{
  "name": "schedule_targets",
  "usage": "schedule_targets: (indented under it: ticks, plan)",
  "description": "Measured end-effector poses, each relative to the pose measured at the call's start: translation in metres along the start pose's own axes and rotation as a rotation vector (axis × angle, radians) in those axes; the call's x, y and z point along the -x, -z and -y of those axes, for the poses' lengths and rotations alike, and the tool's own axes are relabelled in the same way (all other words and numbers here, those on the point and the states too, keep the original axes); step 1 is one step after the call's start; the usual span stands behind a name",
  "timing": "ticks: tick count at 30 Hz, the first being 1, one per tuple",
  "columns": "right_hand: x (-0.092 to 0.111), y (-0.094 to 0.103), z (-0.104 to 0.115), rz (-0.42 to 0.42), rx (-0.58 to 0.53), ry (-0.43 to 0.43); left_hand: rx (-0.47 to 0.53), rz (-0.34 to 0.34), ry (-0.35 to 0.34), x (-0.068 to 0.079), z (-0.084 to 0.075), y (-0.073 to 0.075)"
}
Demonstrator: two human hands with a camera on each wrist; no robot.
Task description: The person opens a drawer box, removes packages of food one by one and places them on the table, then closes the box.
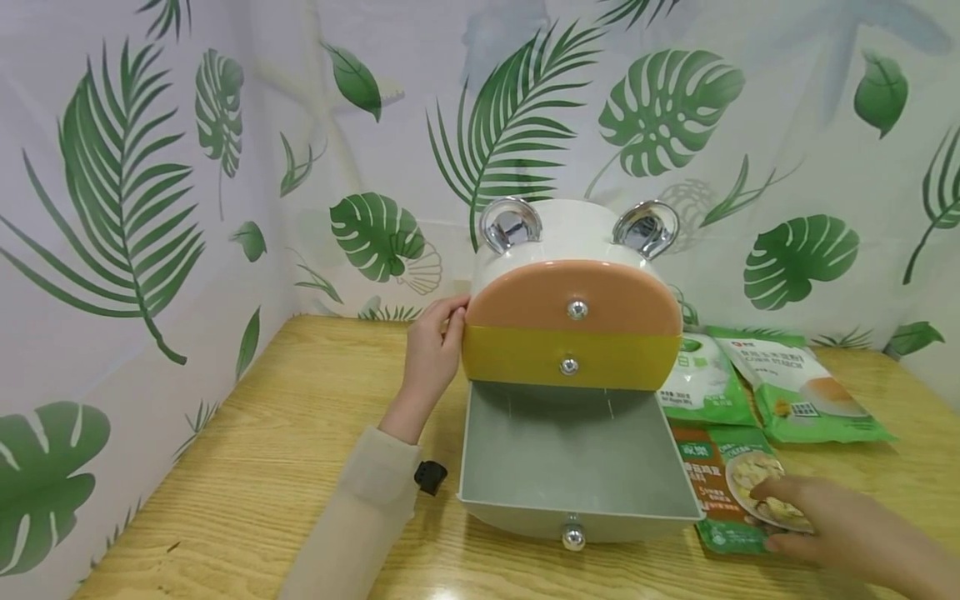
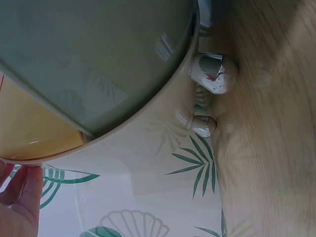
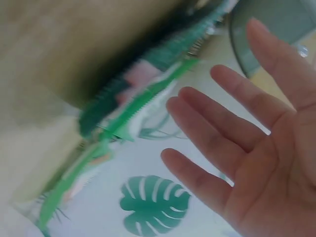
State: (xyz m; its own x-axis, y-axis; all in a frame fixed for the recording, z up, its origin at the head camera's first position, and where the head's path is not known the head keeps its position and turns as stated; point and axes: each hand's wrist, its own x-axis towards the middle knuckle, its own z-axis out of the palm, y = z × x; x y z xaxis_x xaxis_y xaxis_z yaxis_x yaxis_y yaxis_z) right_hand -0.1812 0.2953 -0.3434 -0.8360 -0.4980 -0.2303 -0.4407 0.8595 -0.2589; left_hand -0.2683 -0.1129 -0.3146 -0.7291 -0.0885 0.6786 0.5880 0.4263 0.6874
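Note:
A rounded cabinet (image 1: 570, 287) with an orange, a yellow and a grey-green drawer stands on the wooden table. Its bottom drawer (image 1: 577, 454) is pulled out, with nothing inside. My left hand (image 1: 435, 350) rests against the cabinet's left side, beside the upper drawers; in the left wrist view its fingertips (image 2: 30, 180) touch the side near the yellow drawer. My right hand (image 1: 847, 525) hovers at a brown and green food packet (image 1: 712, 492) lying right of the drawer, overlapping its corner. In the right wrist view that hand's fingers (image 3: 212, 138) are spread and hold nothing.
Two green and white food bags (image 1: 712, 383) (image 1: 802, 383) lie behind the packet. A small black object (image 1: 431, 477) sits left of the drawer. Chrome ears (image 1: 510, 225) stick up from the cabinet top. A leaf-patterned cloth (image 1: 375, 150) backs the table (image 1: 247, 492).

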Motion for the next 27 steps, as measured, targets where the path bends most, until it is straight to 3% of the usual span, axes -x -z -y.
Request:
schedule_targets:
  ticks: [7,9,16,23,27]
  plan:
    - [0.003,0.016,0.027,-0.183,0.075,0.032,-0.004,-0.007,-0.006,0.000,0.001,0.000]
    - [0.002,0.019,0.038,-0.201,0.072,0.047,-0.005,-0.004,-0.005,0.000,0.001,0.000]
    - [-0.007,0.031,0.078,-0.342,0.097,0.187,-0.010,-0.004,-0.008,0.000,0.001,-0.001]
    - [-0.020,0.038,0.112,-0.431,0.003,0.333,-0.016,-0.006,-0.007,0.000,0.001,0.000]
    - [-0.025,0.038,0.125,-0.518,0.040,0.424,-0.012,-0.005,-0.016,0.000,0.001,0.000]
